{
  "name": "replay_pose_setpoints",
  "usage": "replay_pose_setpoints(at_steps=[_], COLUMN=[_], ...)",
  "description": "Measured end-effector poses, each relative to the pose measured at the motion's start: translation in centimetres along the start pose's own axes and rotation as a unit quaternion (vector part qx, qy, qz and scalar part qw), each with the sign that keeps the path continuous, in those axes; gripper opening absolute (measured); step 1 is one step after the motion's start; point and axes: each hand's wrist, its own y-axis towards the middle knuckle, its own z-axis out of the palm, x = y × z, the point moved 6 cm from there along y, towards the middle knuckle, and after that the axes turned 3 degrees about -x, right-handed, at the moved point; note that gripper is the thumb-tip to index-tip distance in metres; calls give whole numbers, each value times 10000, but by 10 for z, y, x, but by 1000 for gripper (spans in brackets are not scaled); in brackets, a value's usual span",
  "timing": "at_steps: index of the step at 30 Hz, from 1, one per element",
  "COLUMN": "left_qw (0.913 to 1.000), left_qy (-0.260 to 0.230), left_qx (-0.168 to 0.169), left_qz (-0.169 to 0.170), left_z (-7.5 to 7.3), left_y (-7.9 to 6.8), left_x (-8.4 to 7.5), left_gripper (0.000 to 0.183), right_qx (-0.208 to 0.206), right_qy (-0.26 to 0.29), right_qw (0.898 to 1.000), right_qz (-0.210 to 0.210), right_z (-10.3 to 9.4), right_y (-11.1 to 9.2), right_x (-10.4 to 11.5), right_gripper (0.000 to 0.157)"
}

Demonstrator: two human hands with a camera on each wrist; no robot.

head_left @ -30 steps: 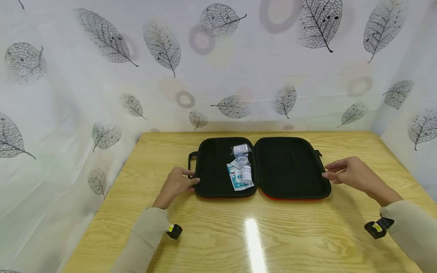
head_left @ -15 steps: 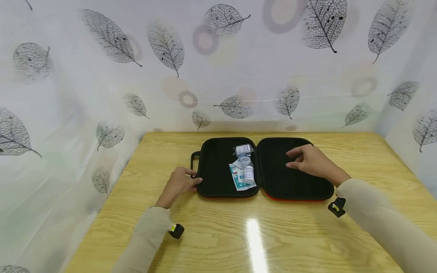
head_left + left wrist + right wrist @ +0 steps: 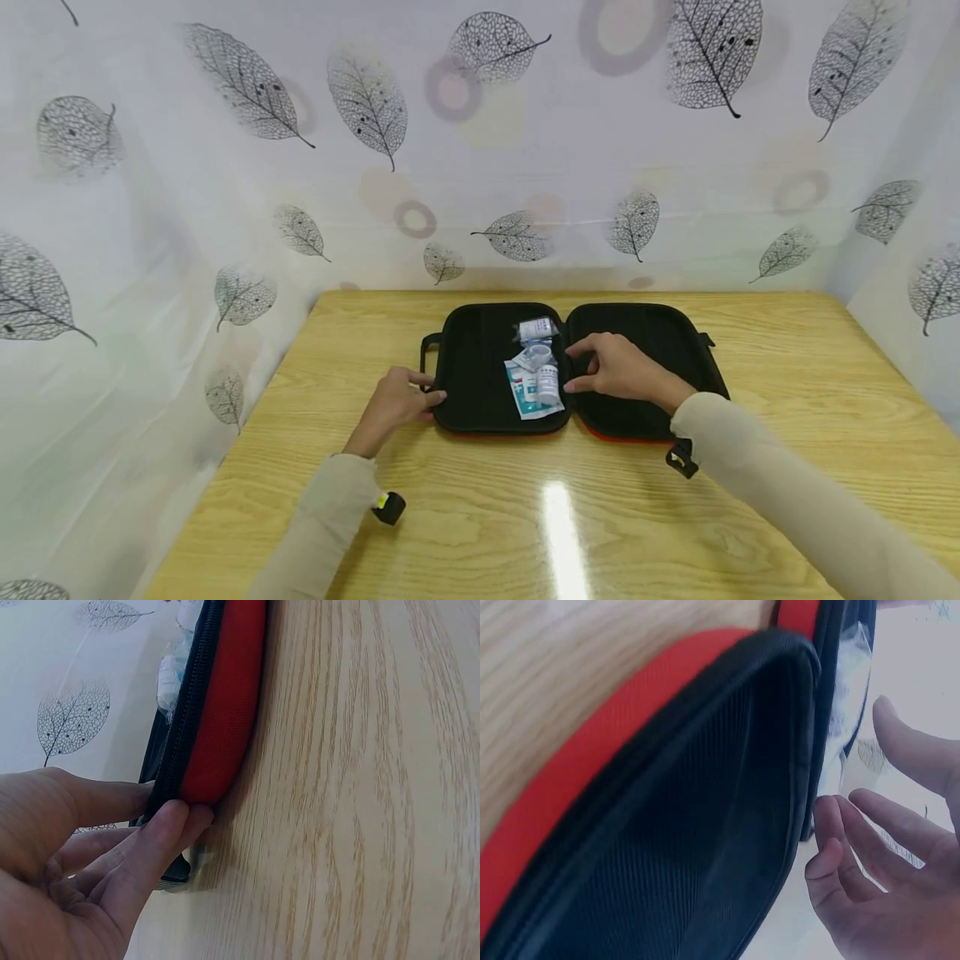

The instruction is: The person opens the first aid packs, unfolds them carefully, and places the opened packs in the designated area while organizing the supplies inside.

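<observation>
Fingers (image 3: 161, 829) of the left hand (image 3: 392, 407) pinch the rim of the case (image 3: 471, 358) at its near left corner, probably to steady it. Fingers of the right hand (image 3: 618, 367) are spread apart and hold nothing visible, just beside the nearer bottle (image 3: 547, 385); the gap appears suited to small items. The case lies open on the bench (image 3: 465, 508), leaving the bottle and packet (image 3: 517, 385) accessible from above.
</observation>
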Motion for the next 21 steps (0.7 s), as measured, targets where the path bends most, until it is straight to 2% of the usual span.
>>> replay_pose_setpoints(at_steps=[9,21], left_qw=[9999,9998], left_qy=[137,192], left_qx=[-3,10], left_qz=[15,1], left_z=[0,0], left_y=[0,-1], left_x=[0,-2], left_gripper=[44,44], right_qx=[142,212], right_qy=[-162,-465], right_qw=[9998,9985], right_qz=[-50,-220], right_z=[16,27], right_y=[10,15], right_x=[12,15], right_gripper=[62,60])
